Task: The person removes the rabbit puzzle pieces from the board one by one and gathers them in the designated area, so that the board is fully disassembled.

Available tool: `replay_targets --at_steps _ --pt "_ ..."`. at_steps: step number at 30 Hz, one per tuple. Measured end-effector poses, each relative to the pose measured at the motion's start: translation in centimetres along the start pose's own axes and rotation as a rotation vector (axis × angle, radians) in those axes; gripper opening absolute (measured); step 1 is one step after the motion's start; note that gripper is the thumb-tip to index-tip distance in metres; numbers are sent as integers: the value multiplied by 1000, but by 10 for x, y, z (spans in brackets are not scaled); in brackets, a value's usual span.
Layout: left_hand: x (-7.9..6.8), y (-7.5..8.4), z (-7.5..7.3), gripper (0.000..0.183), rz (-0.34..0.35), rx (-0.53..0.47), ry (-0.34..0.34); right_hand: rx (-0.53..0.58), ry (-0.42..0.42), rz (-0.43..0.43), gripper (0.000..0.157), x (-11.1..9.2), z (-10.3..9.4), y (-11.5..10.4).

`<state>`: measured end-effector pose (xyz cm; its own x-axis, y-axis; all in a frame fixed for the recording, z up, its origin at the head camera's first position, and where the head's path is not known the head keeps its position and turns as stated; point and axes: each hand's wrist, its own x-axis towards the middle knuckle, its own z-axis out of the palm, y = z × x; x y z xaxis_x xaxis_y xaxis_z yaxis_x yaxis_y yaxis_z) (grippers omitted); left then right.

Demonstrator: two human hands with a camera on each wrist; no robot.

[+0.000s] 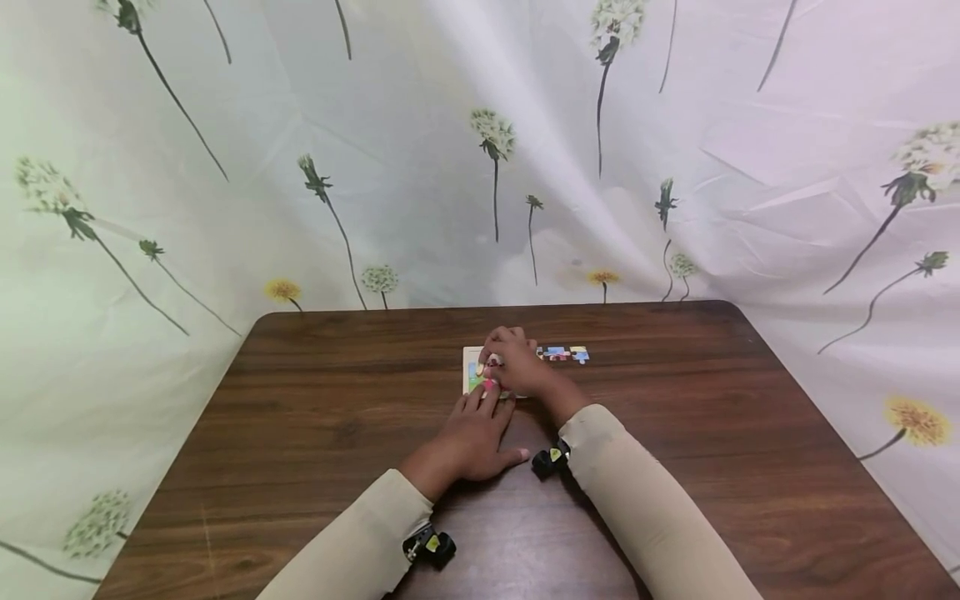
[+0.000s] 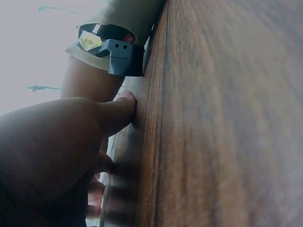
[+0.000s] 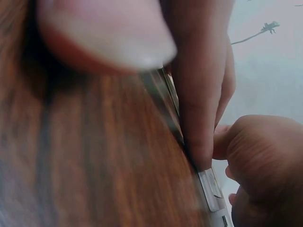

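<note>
The person's left hand [image 1: 476,437] lies palm down with its fingers long and fairly straight, their tips on the near edge of a thin, pale-bordered jigsaw board [image 1: 468,358] printed in blue, green and pink. Its thumb stands well out to the side, towards the right wrist. The right hand [image 1: 516,363] reaches in from the other side, over the board, its fingers bent down and bunched narrowly, with thumb and forefinger close together at the printed surface. Whether a piece is pinched between them, I cannot tell.

The board sits flat towards the far side of a dark brown wood-grain table [image 1: 337,392], about midway across. Its left border points away from the person, and its far border runs roughly in line with the table's far edge. The hands cover so much that I cannot say which side is longer. Just right of it, multicoloured loose jigsaw pieces [image 1: 579,354] lie in a short row, the row's long axis running left to right. Both forearms wear cream sleeves [image 1: 637,483], with a small black wrist camera [image 1: 551,461] at the right cuff.
</note>
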<state>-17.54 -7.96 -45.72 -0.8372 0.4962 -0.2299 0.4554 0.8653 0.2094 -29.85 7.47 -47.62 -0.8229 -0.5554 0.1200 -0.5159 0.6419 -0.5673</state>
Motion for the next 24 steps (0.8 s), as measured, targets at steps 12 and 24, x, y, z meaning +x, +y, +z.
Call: replay_targets --at_steps 12,24 --pt "-1 1 -1 91 -1 -2 9 11 18 -32 10 -1 -1 0" --pt "0 -1 0 91 2 -2 11 47 43 -67 15 -3 0 2"
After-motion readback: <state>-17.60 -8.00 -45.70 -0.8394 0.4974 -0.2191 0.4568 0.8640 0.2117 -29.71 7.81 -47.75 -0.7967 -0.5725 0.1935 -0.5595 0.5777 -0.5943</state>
